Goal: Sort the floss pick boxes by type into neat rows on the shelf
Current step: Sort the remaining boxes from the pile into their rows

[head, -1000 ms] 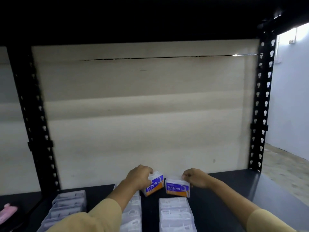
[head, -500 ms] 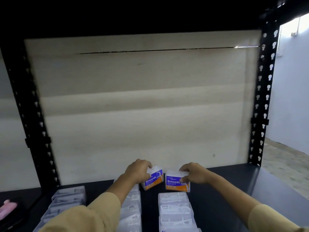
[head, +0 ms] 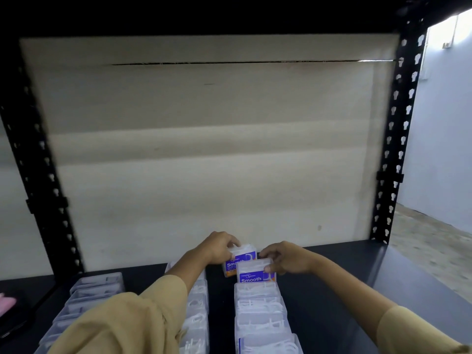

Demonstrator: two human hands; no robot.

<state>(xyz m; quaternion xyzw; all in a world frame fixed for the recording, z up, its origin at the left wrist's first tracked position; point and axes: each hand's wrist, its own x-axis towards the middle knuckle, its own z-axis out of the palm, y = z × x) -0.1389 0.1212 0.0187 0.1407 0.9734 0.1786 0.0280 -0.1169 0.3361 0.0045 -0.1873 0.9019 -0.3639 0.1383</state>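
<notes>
Your left hand is gripping the rear box, fingers curled over its top. Your right hand is pinching the front box, which is sitting just left of that hand's thumb and partly covering the rear box. Both are showing clear plastic lids and blue-orange "Smooth" labels. A row of clear rectangular boxes is lying nearer you than the right hand, on the black shelf.

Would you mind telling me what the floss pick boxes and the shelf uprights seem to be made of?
Floss pick boxes: likely clear glossy plastic; white picks show through. Shelf uprights: probably black painted metal, punched with keyhole slots.
</notes>
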